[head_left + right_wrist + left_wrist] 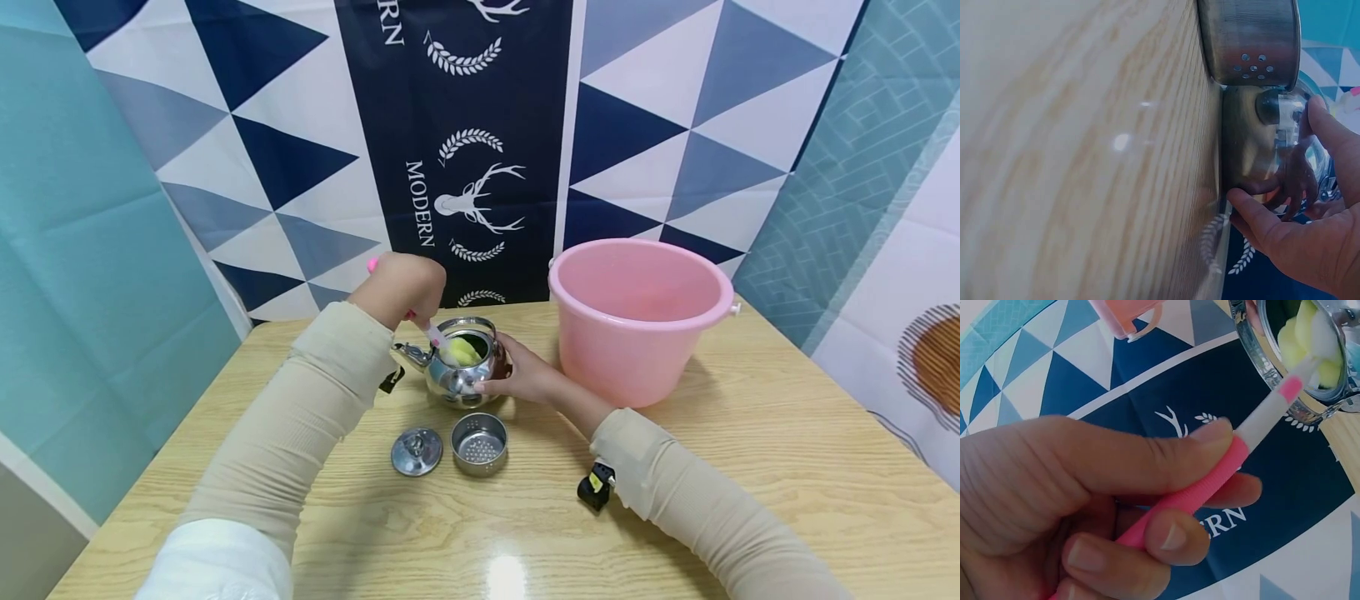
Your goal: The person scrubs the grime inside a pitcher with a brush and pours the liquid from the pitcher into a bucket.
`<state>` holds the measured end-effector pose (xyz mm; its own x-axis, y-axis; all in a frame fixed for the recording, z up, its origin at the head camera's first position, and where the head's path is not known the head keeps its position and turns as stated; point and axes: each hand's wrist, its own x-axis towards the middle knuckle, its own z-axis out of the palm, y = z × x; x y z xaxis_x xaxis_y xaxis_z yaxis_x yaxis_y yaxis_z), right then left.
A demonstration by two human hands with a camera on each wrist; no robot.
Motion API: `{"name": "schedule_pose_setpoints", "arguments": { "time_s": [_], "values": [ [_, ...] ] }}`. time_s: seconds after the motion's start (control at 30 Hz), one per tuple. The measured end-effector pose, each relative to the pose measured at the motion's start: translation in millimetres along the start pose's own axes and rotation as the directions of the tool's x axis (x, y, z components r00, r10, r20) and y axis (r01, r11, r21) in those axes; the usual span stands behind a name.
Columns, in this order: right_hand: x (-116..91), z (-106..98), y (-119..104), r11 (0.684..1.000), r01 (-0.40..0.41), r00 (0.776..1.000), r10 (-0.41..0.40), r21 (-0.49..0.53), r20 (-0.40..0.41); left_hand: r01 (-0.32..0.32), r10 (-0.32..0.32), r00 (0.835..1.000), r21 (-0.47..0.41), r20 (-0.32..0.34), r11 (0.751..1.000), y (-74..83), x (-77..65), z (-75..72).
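Note:
My left hand (411,287) grips the pink and white handle of a sponge brush (1191,487), thumb along the top and fingers wrapped below. Its pale yellow sponge head (462,352) is inside the open mouth of a shiny metal teapot (450,385). The teapot stands on the table, spout to the left and its handle raised at the back. My right hand (528,375) holds the teapot's right side; in the right wrist view, the thumb and fingers spread around its body. In front lie the teapot's lid (416,452) and a perforated metal strainer (480,468).
A large pink bucket (637,358) stands on the wooden table (555,542) to the right of the teapot. Behind the table hangs a patterned cloth (465,167). A black wrist device (595,487) sits under the right sleeve.

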<state>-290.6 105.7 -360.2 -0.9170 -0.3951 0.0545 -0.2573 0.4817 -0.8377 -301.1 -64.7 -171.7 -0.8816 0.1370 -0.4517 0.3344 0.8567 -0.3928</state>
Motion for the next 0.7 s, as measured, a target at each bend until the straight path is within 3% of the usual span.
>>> {"name": "schedule_pose_setpoints", "arguments": {
  "time_s": [0.17,0.37,0.5,0.7],
  "values": [
    [-0.5,0.3,-0.3,1.000,0.001,1.000,-0.001,-0.003,-0.005,0.009,-0.004,0.994,0.041,-0.112,0.999,-0.4,-0.4,5.4],
    [-1.7,1.1,-0.4,1.000,0.009,1.000,-0.009,0.005,-0.004,-0.059,0.066,0.968,0.034,-0.241,0.998,-2.2,2.5,12.5],
    [-2.0,1.3,-1.4,1.000,0.001,1.000,-0.001,0.002,-0.006,-0.093,0.095,0.961,0.020,-0.260,0.996,-2.3,4.1,14.9],
    [-1.6,0.7,-2.6,1.000,-0.008,1.000,0.008,0.002,-0.003,-0.134,0.122,0.964,-0.033,-0.236,0.990,0.4,1.7,16.8]
  ]
}}
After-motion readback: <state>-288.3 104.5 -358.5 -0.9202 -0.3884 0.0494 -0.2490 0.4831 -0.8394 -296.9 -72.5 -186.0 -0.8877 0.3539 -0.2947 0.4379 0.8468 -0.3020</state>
